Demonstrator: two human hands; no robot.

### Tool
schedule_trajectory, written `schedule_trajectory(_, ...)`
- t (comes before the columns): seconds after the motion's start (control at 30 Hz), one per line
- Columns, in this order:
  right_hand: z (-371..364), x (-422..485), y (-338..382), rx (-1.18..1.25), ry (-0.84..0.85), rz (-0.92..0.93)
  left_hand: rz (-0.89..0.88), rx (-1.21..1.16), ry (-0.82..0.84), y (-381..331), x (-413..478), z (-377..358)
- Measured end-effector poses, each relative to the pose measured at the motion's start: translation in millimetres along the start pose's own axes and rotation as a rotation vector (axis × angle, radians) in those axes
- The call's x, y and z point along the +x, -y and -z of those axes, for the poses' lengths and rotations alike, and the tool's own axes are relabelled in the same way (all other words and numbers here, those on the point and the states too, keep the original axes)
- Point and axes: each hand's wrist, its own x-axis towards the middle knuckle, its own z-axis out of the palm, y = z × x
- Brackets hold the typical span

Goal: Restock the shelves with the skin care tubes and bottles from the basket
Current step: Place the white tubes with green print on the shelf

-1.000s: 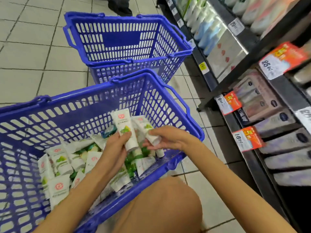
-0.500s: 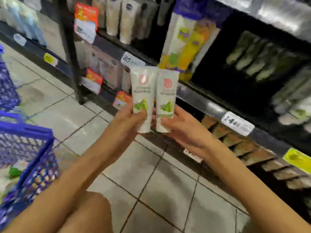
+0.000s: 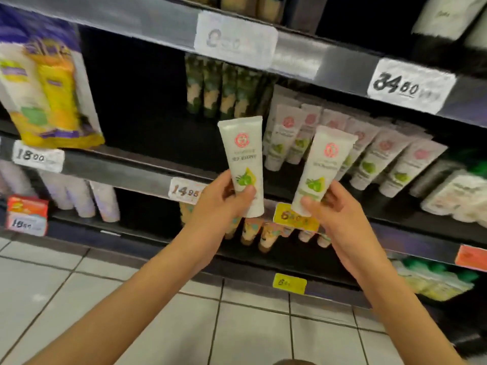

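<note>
1. Shop aisle: pale tiled floor point(image 3: 131, 312) below, dark shelves point(image 3: 118, 168) with price tags ahead.
2. Carrying stage, by the look of it: two white tubes raised before the middle shelf, neither set down yet.
3. Left hand point(image 3: 218, 204) gripping the lower end of the left tube point(image 3: 243, 154), held upright, fingers point(image 3: 248, 192) curled round it.
4. Right hand point(image 3: 336, 209) pinching the cap end of the right tube point(image 3: 324, 164), leaning right, thumb in front.
5. Next, probably: reaching in to stand both cap-down beside the matching row of tubes point(image 3: 369, 159), without toppling any neighbours.
</note>
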Motion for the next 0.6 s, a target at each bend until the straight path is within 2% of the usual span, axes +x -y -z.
schedule_trajectory(0.1, 25.4, 34.6, -5.4, -0.17, -0.2, 0.127, 0.014, -0.002, -0.018, -0.5, 0.8, -5.0)
schedule_trajectory(0.17, 27.4, 58.5, -10.4, -0.297, -0.216, 0.13, 0.004, 0.008, -0.021, -2.1, 1.0, -4.4)
schedule_trajectory(0.37, 10.9, 104.4, -25.3, -0.447, -0.221, 0.106, 0.023, 0.049, -0.082, 1.0, 3.3, -6.7)
schedule_trajectory(0.53, 4.2, 109.3, -19.5, -0.477, -0.208, 0.083, 0.06, 0.045, -0.082, 4.7, 4.6, -13.5)
schedule_trajectory(0.6, 4.0, 95.0, -15.2, -0.447, -0.254, 0.081, 0.079, 0.035, -0.08, 5.7, 7.0, -16.0)
